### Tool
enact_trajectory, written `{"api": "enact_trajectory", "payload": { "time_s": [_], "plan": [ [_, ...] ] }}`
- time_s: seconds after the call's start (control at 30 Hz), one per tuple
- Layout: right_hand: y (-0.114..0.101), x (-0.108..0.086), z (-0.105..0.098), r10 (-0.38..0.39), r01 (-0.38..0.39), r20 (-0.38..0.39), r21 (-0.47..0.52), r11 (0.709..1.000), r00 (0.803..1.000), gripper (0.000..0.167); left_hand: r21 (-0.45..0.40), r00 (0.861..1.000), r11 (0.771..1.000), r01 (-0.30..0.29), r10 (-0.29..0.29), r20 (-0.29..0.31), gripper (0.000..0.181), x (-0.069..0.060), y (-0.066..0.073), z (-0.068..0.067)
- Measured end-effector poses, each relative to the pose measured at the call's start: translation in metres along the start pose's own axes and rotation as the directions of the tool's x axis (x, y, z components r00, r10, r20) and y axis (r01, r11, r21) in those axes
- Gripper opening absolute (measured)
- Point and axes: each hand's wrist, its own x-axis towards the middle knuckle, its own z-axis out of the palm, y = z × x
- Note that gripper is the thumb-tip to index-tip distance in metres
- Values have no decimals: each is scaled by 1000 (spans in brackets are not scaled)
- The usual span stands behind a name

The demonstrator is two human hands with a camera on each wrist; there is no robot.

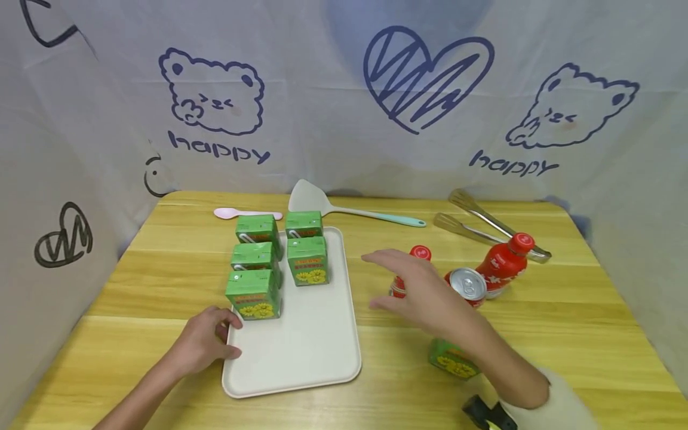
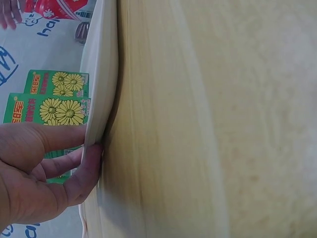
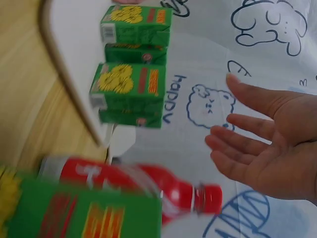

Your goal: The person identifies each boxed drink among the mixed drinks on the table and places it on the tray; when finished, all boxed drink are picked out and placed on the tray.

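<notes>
A white rectangular tray lies on the table with several green drink cartons standing on it in two columns. At the tray's left edge my left hand pinches the rim between thumb and fingers, as the left wrist view shows. To the right of the tray my right hand hovers with spread fingers, holding nothing. Partly behind that hand is a red-capped bottle. Another green carton stands below the right forearm, which covers part of it.
A red can and a red bottle stand right of the right hand. Along the back lie a pink spoon, a spatula and metal tongs. A black object sits near the right sleeve.
</notes>
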Motion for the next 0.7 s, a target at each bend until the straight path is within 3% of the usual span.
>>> {"api": "enact_trajectory", "payload": {
  "time_s": [0.27, 0.5, 0.7],
  "plan": [
    [32, -40, -14, -33, 32, -57, -14, 999, 998, 61, -4, 1000, 1000, -17, 17, -3, 41, -1, 1, -1],
    [57, -67, -12, -45, 49, -193, 16, 999, 980, 58, -1, 1000, 1000, -14, 14, -3, 41, -1, 1, -1],
    [75, -88, -8, -45, 54, -239, 31, 998, 970, 57, -4, 1000, 1000, -17, 16, -2, 41, -2, 2, -1]
  ]
}}
